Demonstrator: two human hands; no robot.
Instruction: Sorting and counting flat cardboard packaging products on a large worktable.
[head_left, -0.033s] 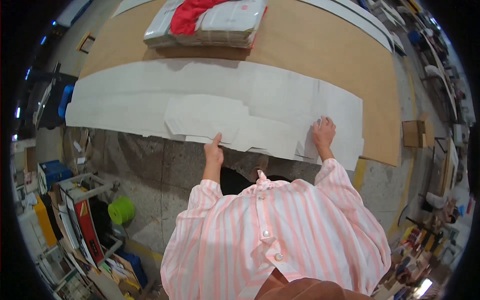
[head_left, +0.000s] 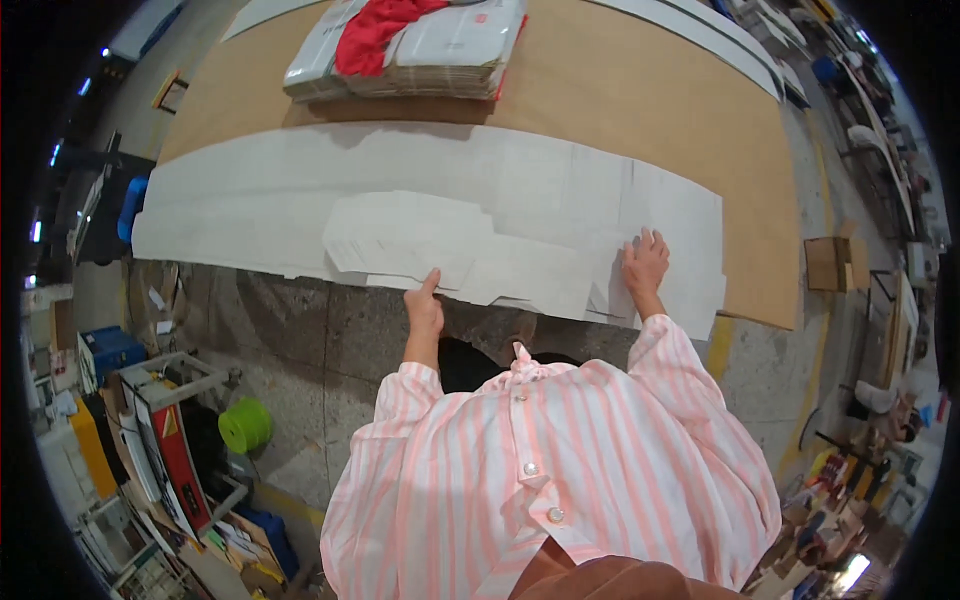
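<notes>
A long white cardboard sheet (head_left: 250,165) lies across the near side of the table. On its front part rests a small stack of white die-cut cardboard blanks (head_left: 410,228), with stepped edges fanned at the left. My left hand (head_left: 424,312) pinches the near edge of these blanks, thumb on top and the other fingers hidden underneath. Farther right, my right hand (head_left: 645,270) rests on the white cardboard with its fingers apart and slightly bent, holding nothing that shows.
Brown board (head_left: 620,90) covers the table behind the white sheet. A plastic-wrapped bundle (head_left: 450,50) with a red cloth (head_left: 365,45) on it sits at the back. A green spool (head_left: 244,425) and metal-framed rack (head_left: 180,450) stand left; a cardboard box (head_left: 832,264) is right.
</notes>
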